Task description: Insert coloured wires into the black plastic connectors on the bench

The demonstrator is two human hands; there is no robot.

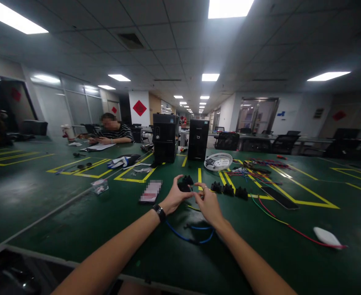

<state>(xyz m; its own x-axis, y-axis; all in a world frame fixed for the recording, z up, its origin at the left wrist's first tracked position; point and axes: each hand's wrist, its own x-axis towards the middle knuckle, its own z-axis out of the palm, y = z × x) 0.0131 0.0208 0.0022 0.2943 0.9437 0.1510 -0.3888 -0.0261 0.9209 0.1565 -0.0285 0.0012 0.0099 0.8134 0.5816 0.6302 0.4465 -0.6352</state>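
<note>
Above the green table, my left hand [173,198] is closed around a small black plastic part [185,185], thumb and fingers curled about its sides. Close against it on the right is my right hand [208,204], its thumb and fingertips pinched near the left thumb tip. Whatever sits in that pinch is too small to make out. A blue wire [180,234] loops on the table below both hands, and a short yellow-green wire [194,208] shows between them. Just right of my hands stands a row of similar black plastic parts [228,189].
Left of my hands lie a phone [151,191] and a clear box [100,186]. Two black computer cases [165,139] stand behind. Toward the right are a white basket [218,162], bundled wires [257,170], a dark flat slab [280,198] and a white case [327,237]. A person [114,130] sits across.
</note>
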